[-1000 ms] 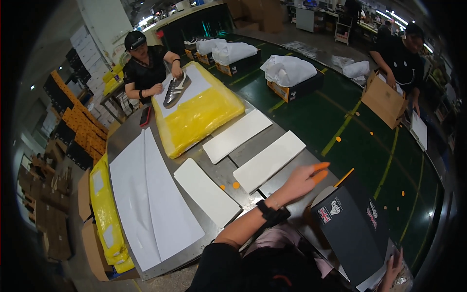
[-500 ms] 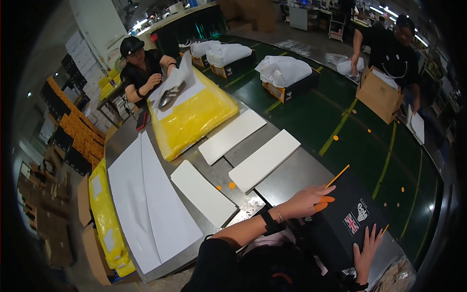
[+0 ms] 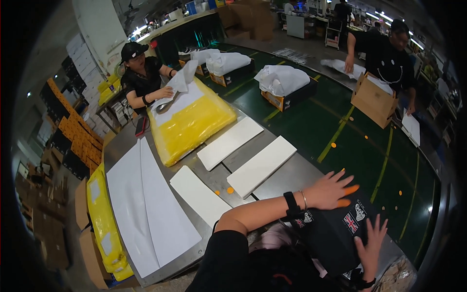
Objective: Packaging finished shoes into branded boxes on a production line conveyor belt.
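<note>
A closed black shoe box (image 3: 328, 241) with a flag print and white lettering on its lid lies at the near right of the metal table. My left hand (image 3: 332, 191) rests on the lid's far edge, fingers spread, with orange finger covers on two of them. Against the box's right side, my right hand (image 3: 370, 243) lies with its fingers stretched and apart. Neither hand is wrapped round anything. To the left of the box are stacks of white card strips (image 3: 262, 164), with a further stack (image 3: 198, 193) partly behind my left forearm.
A large white sheet (image 3: 146, 209) covers the table's left side. Beyond, a co-worker handles thin paper over a shoe on a yellow wrapped bundle (image 3: 194, 126). Boxes with paper-wrapped contents (image 3: 287, 80) stand on the green conveyor (image 3: 331, 117). Another co-worker holds a brown box (image 3: 374, 101).
My left hand has opened out flat and shifted right along the lid's edge, and the lid's orange edge strip now hardly shows. The co-worker's paper has folded down over the shoe.
</note>
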A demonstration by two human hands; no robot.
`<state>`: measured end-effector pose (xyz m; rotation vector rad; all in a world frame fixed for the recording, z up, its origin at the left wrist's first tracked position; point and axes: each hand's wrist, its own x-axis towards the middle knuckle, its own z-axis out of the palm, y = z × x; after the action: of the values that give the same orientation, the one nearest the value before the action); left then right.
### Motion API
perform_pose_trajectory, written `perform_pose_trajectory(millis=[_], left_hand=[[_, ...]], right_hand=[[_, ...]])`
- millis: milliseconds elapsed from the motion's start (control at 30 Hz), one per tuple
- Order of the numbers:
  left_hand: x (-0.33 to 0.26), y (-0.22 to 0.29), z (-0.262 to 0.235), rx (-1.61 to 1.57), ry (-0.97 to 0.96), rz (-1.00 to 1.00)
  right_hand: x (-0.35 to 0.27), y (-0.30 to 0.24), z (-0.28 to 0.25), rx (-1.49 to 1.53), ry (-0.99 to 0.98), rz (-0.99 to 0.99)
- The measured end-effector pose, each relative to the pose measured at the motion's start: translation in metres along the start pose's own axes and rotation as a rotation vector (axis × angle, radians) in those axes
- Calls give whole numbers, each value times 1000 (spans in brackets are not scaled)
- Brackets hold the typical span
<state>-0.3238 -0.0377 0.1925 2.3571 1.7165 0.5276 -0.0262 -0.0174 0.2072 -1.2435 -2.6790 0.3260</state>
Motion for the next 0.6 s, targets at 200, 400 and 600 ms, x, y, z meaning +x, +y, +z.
perform_pose_trajectory(millis=[200, 400, 600], left_hand=[[-20, -12, 42, 171, -45, 0], [-47, -22, 55, -410, 219, -305], [-103, -11, 85, -1316, 178, -638]], right_hand=[[-8, 5, 41, -113, -55, 24], [-48, 36, 80, 372, 353, 220], [-104, 69, 142, 1832, 104, 833]])
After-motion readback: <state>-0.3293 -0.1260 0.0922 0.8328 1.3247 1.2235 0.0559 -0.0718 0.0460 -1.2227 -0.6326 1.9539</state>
